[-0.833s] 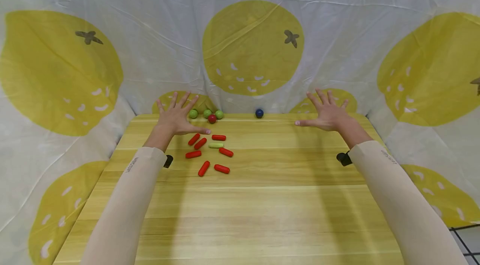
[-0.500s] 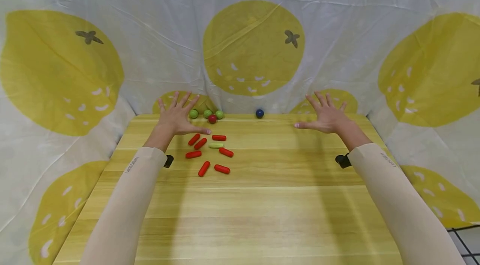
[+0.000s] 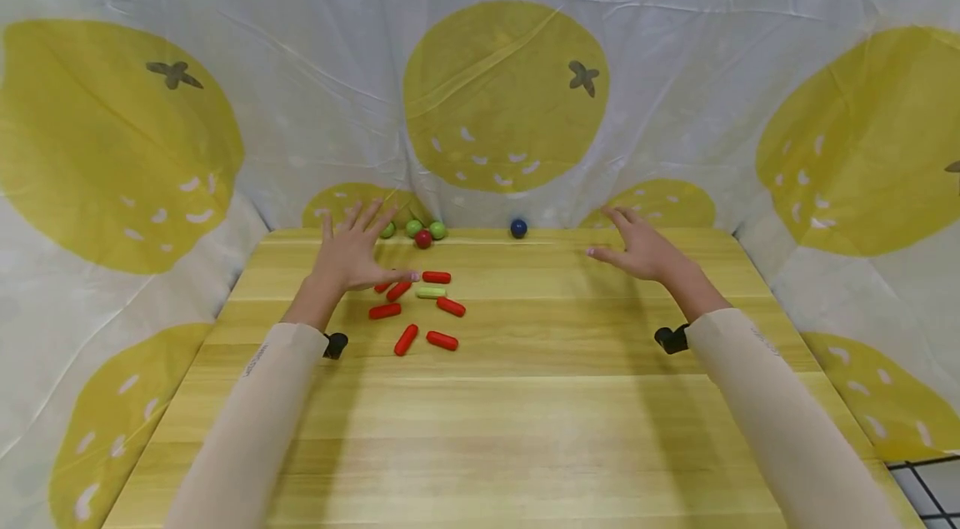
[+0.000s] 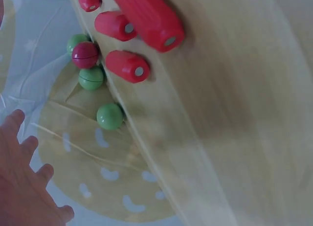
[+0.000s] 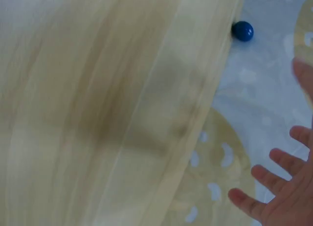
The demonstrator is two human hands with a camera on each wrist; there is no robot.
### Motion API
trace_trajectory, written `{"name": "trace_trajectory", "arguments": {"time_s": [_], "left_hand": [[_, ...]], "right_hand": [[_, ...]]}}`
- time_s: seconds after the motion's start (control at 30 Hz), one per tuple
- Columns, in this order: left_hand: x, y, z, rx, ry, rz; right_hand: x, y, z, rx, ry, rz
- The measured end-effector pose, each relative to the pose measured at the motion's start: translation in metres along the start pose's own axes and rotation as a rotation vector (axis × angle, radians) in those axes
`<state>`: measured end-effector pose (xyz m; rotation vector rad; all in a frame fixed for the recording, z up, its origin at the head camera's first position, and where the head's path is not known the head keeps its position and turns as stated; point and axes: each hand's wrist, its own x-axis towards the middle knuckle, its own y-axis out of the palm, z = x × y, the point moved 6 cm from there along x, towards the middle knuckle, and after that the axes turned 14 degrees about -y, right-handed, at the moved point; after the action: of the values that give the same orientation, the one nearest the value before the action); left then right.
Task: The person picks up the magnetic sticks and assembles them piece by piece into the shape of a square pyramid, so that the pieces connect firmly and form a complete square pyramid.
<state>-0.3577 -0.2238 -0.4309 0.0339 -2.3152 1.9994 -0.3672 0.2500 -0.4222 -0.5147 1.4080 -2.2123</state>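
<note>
My left hand (image 3: pixel 351 258), fingers spread, hovers over the table's back left and holds nothing. Its thumb overlaps several red rods (image 3: pixel 406 339) in the head view; pale round spots mark their ends in the left wrist view. One light green rod (image 3: pixel 431 292) lies among them. Beyond the thumb, three green balls (image 4: pixel 110 116) and a dark red ball (image 3: pixel 423 239) line the back edge. My right hand (image 3: pixel 641 252) hangs above the back right with thumb apart from the fingers, also holding nothing. Left of it at the back edge is a dark blue ball (image 3: pixel 518 228).
The wooden table (image 3: pixel 525 429) has a straight back edge. A white cloth (image 3: pixel 322 96) printed with large yellow fruit hangs behind it and along both sides. Each wrist carries a small black camera, such as the right one (image 3: pixel 670 339). Floor tiles (image 3: pixel 930 487) show at the lower right.
Both hands have lowered and drawn slightly toward the body. The right hand's fingers have come closer together, and its forearm has shifted a little left. Rods and balls lie as before.
</note>
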Motion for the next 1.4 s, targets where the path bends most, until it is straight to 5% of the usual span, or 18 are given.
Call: {"name": "trace_trajectory", "arguments": {"time_s": [0.17, 0.67, 1.4], "left_hand": [[-0.012, 0.007, 0.001, -0.091, 0.039, -0.018], [-0.046, 0.035, -0.016, -0.406, 0.099, 0.089], [-0.063, 0.057, -0.062, -0.532, 0.248, 0.24]], "right_hand": [[0.01, 0.018, 0.008, 0.028, -0.075, -0.066], [0.059, 0.073, 0.031, 0.224, -0.082, -0.141], [0.112, 0.106, 0.044, 0.182, -0.125, -0.144]]}}
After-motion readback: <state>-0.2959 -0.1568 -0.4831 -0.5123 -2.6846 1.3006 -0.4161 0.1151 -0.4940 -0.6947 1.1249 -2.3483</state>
